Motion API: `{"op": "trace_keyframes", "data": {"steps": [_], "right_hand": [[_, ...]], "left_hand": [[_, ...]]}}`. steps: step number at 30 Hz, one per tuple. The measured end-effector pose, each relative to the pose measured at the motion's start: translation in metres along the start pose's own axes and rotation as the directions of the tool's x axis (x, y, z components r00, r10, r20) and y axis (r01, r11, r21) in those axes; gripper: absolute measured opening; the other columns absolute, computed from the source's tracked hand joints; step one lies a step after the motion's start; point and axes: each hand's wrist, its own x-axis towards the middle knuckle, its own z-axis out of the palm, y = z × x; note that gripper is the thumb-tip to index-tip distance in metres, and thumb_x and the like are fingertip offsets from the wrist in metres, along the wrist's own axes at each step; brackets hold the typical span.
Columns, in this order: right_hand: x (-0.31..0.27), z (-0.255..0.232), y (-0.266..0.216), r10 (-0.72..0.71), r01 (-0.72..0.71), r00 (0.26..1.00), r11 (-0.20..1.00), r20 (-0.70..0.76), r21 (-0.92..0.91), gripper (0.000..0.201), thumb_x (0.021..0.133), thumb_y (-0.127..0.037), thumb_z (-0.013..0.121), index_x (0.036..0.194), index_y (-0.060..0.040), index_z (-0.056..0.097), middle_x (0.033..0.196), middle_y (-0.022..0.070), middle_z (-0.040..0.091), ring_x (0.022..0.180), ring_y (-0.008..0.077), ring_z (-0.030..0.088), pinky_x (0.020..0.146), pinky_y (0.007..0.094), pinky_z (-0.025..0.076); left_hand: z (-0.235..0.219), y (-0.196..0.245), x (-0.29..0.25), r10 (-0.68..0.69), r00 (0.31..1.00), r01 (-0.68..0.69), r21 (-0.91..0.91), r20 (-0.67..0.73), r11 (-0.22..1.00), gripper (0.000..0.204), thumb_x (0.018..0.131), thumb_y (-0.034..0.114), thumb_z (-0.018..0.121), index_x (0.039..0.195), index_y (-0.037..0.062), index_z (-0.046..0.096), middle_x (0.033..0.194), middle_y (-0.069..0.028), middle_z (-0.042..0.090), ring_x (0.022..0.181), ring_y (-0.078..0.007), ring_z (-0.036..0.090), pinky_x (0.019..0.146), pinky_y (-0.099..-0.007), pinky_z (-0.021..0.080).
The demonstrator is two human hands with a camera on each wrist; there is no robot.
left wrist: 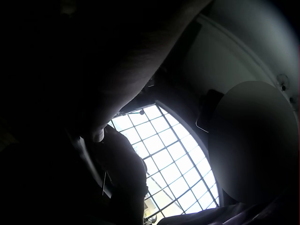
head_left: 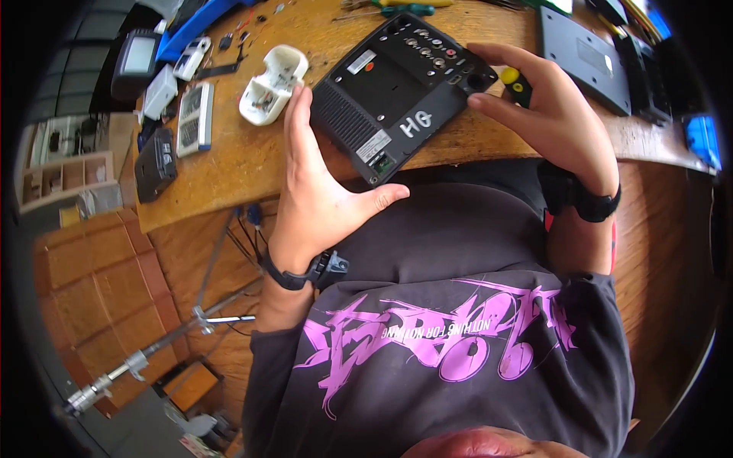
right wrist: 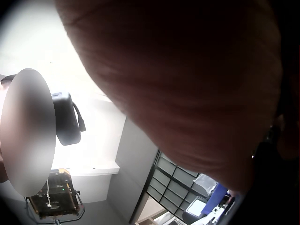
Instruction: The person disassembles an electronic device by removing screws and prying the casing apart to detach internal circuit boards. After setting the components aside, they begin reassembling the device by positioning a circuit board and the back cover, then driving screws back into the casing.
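In the head view, a flat black video monitor [head_left: 408,80] is tilted over the table's near edge, its back facing up. Sockets, a vented strip, labels and a hand-written white "HQ" show on it. The right hand [head_left: 561,103] pinches its right corner, thumb on the back panel. A yellow-and-black screwdriver handle [head_left: 515,85] shows inside that hand's curve. Along the left side, the left hand [head_left: 317,183] has its fingers straight against the casing, with the thumb stretched out past the near corner. Both wrist views are dark and mostly filled by skin; the monitor is hidden there.
Left of the monitor, a white container [head_left: 273,84] with small parts stands on the wooden table [head_left: 229,183]. Further left are a compartment box [head_left: 195,118] and a black block [head_left: 156,164]. A grey panel [head_left: 584,57] lies at the right. Pliers and tools lie behind.
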Motion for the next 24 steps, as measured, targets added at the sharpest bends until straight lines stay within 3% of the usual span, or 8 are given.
{"op": "trace_keyframes", "data": {"steps": [3, 5, 8, 10, 15, 17, 19, 24], "right_hand": [[0.005, -0.001, 0.002, -0.082, 0.082, 0.997, 0.996, -0.004, 0.038, 0.057, 0.098, -0.027, 0.093, 0.145, 0.0018, 0.076, 0.111, 0.0168, 0.084, 0.092, 0.021, 0.073, 0.09, 0.0349, 0.059], [0.006, -0.004, -0.007, -0.072, 0.072, 0.997, 0.997, 0.037, -0.002, 0.056, 0.098, -0.025, 0.094, 0.143, 0.0032, 0.077, 0.11, 0.0138, 0.083, 0.095, 0.0178, 0.073, 0.093, 0.0324, 0.058], [0.005, -0.009, -0.025, 0.108, -0.11, 0.987, 0.994, 0.116, 0.01, 0.056, 0.1, -0.023, 0.093, 0.145, 0.0042, 0.076, 0.113, 0.0085, 0.083, 0.096, 0.0118, 0.069, 0.091, 0.0312, 0.057], [0.004, -0.007, -0.027, 0.101, -0.101, 0.988, 0.995, 0.113, -0.007, 0.056, 0.099, -0.023, 0.093, 0.146, 0.0039, 0.076, 0.113, 0.0082, 0.083, 0.095, 0.0115, 0.068, 0.09, 0.0313, 0.057], [0.005, -0.005, -0.028, 0.139, -0.135, 0.987, 0.989, 0.078, -0.053, 0.059, 0.098, -0.02, 0.094, 0.15, 0.0, 0.075, 0.119, 0.0093, 0.083, 0.094, 0.0121, 0.066, 0.089, 0.0319, 0.056], [0.005, -0.004, -0.031, 0.121, -0.116, 0.99, 0.99, 0.074, -0.078, 0.061, 0.097, -0.02, 0.094, 0.152, -0.0008, 0.075, 0.121, 0.0103, 0.084, 0.094, 0.0129, 0.067, 0.089, 0.0321, 0.057], [0.005, -0.004, -0.035, 0.188, -0.181, 0.979, 0.979, 0.077, -0.091, 0.061, 0.097, -0.019, 0.094, 0.152, 0.0002, 0.074, 0.122, 0.011, 0.084, 0.095, 0.0131, 0.068, 0.091, 0.0322, 0.057], [0.005, 0.001, -0.037, 0.105, -0.098, 0.993, 0.989, 0.06, -0.112, 0.057, 0.096, -0.015, 0.094, 0.148, 0.0009, 0.076, 0.127, 0.0107, 0.081, 0.097, 0.0141, 0.068, 0.092, 0.0325, 0.056]], "left_hand": [[0.0, -0.008, -0.001, -0.074, 0.997, 0.072, -0.244, 0.002, 0.967, 0.158, 0.06, 0.039, 0.118, 0.178, -0.0059, 0.023, 0.172, -0.036, 0.045, 0.163, -0.0476, 0.047, 0.135, -0.054, 0.04], [-0.002, -0.011, 0.0, -0.077, 0.997, 0.074, -0.235, -0.002, 0.969, 0.159, 0.058, 0.04, 0.118, 0.178, -0.0056, 0.024, 0.17, -0.0346, 0.048, 0.163, -0.0474, 0.047, 0.135, -0.0543, 0.04], [-0.005, -0.019, 0.0, -0.054, 0.998, 0.047, -0.198, -0.031, 0.979, 0.158, 0.057, 0.037, 0.118, 0.179, -0.0038, 0.025, 0.176, -0.0303, 0.044, 0.166, -0.0445, 0.045, 0.138, -0.0538, 0.037], [-0.008, -0.02, -0.001, -0.041, 0.999, 0.037, -0.212, -0.017, 0.977, 0.155, 0.06, 0.032, 0.118, 0.18, -0.0023, 0.025, 0.18, -0.0255, 0.039, 0.168, -0.0399, 0.045, 0.141, -0.0528, 0.035], [0.001, -0.026, -0.005, -0.037, 0.997, 0.019, -0.249, -0.069, 0.968, 0.153, 0.063, 0.031, 0.117, 0.181, 0.0001, 0.025, 0.179, -0.0234, 0.038, 0.169, -0.0395, 0.042, 0.141, -0.0532, 0.035], [0.007, -0.033, -0.006, 0.0, 0.992, -0.053, -0.402, -0.13, 0.914, 0.153, 0.063, 0.031, 0.117, 0.181, 0.0016, 0.024, 0.18, -0.0234, 0.036, 0.171, -0.0391, 0.038, 0.141, -0.0546, 0.035], [0.007, -0.036, -0.008, -0.007, 0.991, -0.047, -0.397, -0.133, 0.917, 0.154, 0.063, 0.031, 0.117, 0.181, 0.0017, 0.024, 0.18, -0.0234, 0.035, 0.172, -0.0392, 0.036, 0.141, -0.0553, 0.034], [0.003, -0.038, -0.009, -0.011, 0.99, -0.044, -0.384, -0.139, 0.922, 0.154, 0.064, 0.032, 0.117, 0.182, 0.0024, 0.023, 0.181, -0.0236, 0.033, 0.173, -0.0404, 0.035, 0.142, -0.0567, 0.033]]}}
